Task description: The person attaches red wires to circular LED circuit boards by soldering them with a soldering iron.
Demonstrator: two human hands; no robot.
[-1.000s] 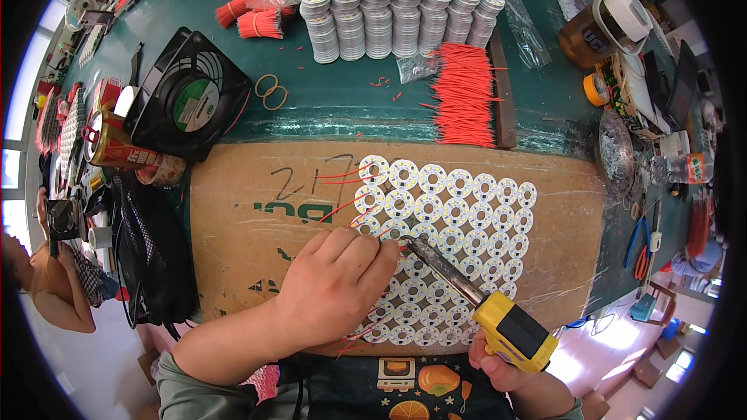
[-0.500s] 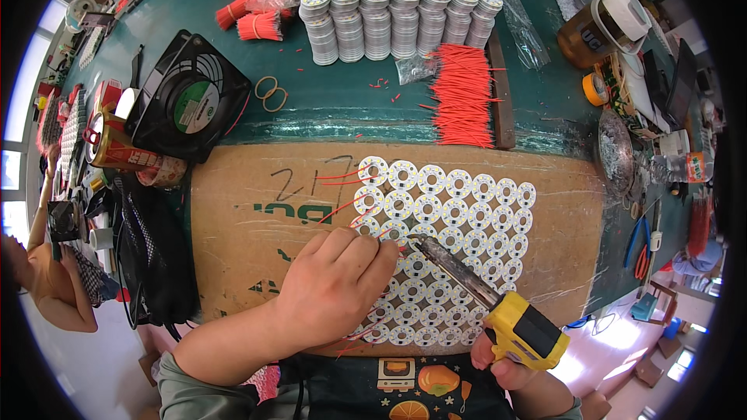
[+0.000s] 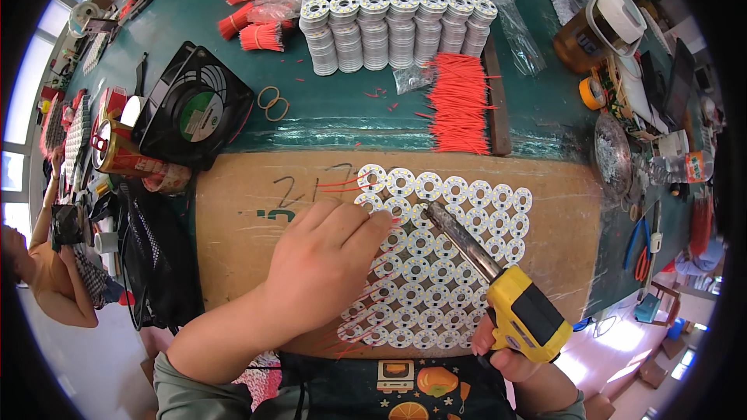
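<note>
Rows of round white LED boards, ring-shaped with yellow dots, lie on a brown cardboard sheet. My left hand reaches over the left columns, thumb and forefinger pinched on a red wire, of which only a bit shows at the fingertips. My right hand grips a yellow and black soldering gun. Its metal tip points at the boards of the second row, just right of my left fingertips. More red wires stick out leftward from boards in the left column; my left hand hides some.
Beyond the cardboard lie a heap of red wires beside a dark bar and tall stacks of boards. A black fan and a can stand left. At right are a metal dish and pliers. Another person sits far left.
My left hand and the soldering gun have moved farther from me, up to the second row of boards. The gun's tip has also shifted slightly right. The whole view has tilted a little.
</note>
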